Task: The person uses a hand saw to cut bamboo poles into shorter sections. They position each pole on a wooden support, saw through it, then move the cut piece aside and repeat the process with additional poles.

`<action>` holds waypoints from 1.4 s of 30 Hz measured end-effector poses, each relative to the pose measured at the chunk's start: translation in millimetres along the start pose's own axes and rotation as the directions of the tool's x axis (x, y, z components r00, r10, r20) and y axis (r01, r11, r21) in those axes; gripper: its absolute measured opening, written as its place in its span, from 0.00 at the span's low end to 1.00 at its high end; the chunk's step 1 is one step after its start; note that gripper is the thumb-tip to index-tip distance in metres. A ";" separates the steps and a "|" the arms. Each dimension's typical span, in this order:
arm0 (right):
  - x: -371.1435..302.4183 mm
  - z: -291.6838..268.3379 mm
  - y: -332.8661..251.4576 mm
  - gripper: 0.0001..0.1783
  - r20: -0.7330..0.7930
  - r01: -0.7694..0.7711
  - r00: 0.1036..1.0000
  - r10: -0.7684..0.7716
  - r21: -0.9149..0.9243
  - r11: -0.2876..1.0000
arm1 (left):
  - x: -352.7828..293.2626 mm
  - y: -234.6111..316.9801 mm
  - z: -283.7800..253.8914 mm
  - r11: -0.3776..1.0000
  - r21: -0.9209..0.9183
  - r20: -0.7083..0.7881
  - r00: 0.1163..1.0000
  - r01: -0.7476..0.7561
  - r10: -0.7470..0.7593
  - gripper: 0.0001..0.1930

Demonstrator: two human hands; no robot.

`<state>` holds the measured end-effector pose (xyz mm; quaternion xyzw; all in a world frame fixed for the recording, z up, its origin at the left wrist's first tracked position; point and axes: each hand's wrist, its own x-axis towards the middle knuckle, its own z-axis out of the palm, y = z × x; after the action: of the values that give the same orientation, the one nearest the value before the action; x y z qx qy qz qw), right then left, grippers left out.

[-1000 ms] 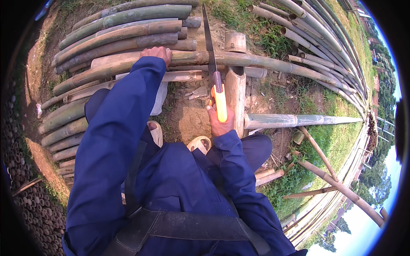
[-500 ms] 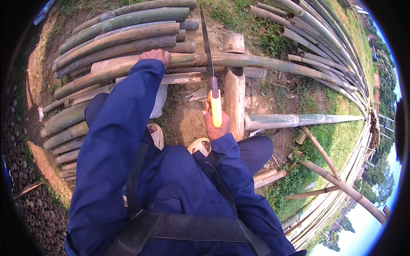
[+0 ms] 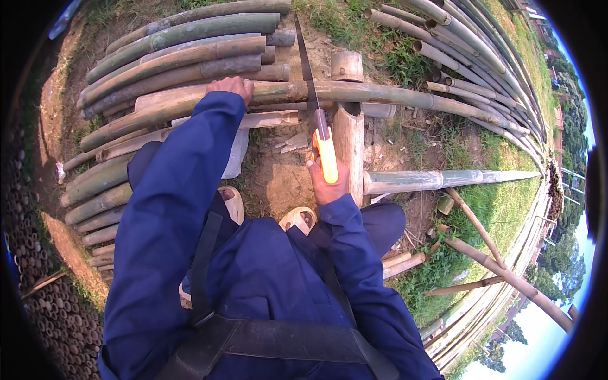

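Observation:
A long bamboo pole [image 3: 386, 94] lies across in front of me, resting at an upright bamboo post [image 3: 348, 145]. My left hand [image 3: 230, 87] is closed over the pole, left of the saw. In my right hand [image 3: 329, 180] is the yellow-orange handle of a hand saw [image 3: 305, 60]. Its dark blade crosses the top of the pole just left of the post, pointing away from me. Whether the teeth have cut into the bamboo is too small to tell.
Stacked bamboo poles [image 3: 183, 35] lie at the left, on both sides of the long pole. More poles [image 3: 468, 57] fan out at the far right. A horizontal bamboo [image 3: 430, 180] runs right from the post. Cut bamboo ends [image 3: 57, 310] fill the lower left.
My right hand has shifted slightly right and the saw handle has tilted, with the blade still across the pole. My left hand stays on the pole.

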<state>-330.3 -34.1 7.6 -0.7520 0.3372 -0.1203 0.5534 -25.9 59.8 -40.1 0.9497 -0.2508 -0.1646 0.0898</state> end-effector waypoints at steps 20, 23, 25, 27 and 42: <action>-76.4 -13.6 -30.6 0.03 -0.007 -0.153 0.988 0.154 0.046 0.987 | -0.3 -11.4 -1.1 1.000 0.009 0.023 1.000 0.012 -0.012 0.27; -165.1 -38.6 -30.8 0.17 -0.080 -0.143 0.986 0.145 0.032 0.989 | 2.5 -11.1 6.6 0.999 -0.014 0.036 0.999 0.034 -0.034 0.27; -151.4 -41.4 -31.5 0.18 0.013 -0.233 0.972 0.233 -0.047 0.971 | -1.7 -8.5 1.1 0.999 0.009 0.047 0.998 0.036 -0.037 0.27; -102.7 -26.6 -20.3 0.15 0.005 -0.177 0.984 0.177 0.027 0.984 | 2.1 -7.3 0.8 1.000 0.003 0.044 0.999 0.030 -0.030 0.27; -93.1 -23.3 -23.2 0.09 -0.013 -0.180 0.984 0.180 -0.048 0.982 | -5.3 -9.9 5.4 0.999 0.037 0.059 0.998 0.033 -0.035 0.27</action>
<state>-403.8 11.7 55.0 -0.7313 0.4090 -0.0645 0.5420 -27.7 70.6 -46.2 0.9499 -0.2402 -0.1898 0.0625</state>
